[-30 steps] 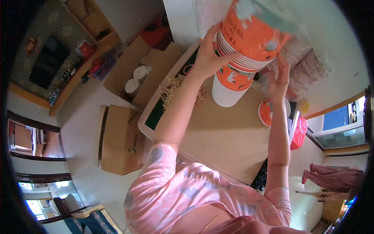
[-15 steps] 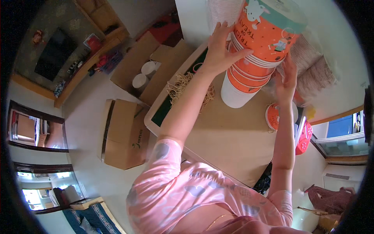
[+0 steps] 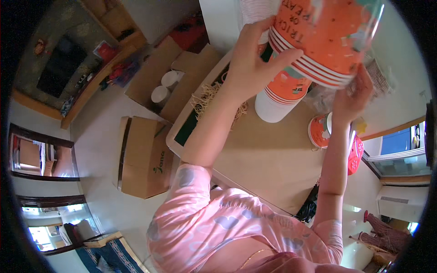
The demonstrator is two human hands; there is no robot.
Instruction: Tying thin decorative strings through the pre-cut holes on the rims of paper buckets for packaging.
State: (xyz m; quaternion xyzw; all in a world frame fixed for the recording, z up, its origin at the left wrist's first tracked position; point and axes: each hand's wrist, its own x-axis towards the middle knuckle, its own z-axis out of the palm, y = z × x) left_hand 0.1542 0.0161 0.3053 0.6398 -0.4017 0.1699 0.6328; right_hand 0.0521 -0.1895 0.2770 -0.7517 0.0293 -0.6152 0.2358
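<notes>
Between my two hands is a nested stack of orange paper buckets (image 3: 321, 43) with white rims, raised and tilted, its upper end cut off by the picture's edge. My left hand (image 3: 257, 59) grips its left side, thumb across the rims. My right hand (image 3: 353, 98) holds the right side near the lowest rim, its fingers partly hidden. Below, another orange bucket (image 3: 291, 84) is nested on a white bucket (image 3: 273, 109), standing on the tan tabletop (image 3: 259, 159). Beside my right forearm lies a round orange tub (image 3: 318, 132).
A bundle of straw-coloured shreds (image 3: 205, 102) lies by the table's left edge. White stacked cups (image 3: 256, 11) and plastic-wrapped stacks (image 3: 380, 77) stand at the back. On the floor at left are a carton (image 3: 145, 159) and an open box (image 3: 182, 98) holding white tubs (image 3: 160, 95).
The upper bucket stack has risen and shifted right in my hands, tilting more. It has come away from the orange and white buckets below, exposing more of the lower orange one.
</notes>
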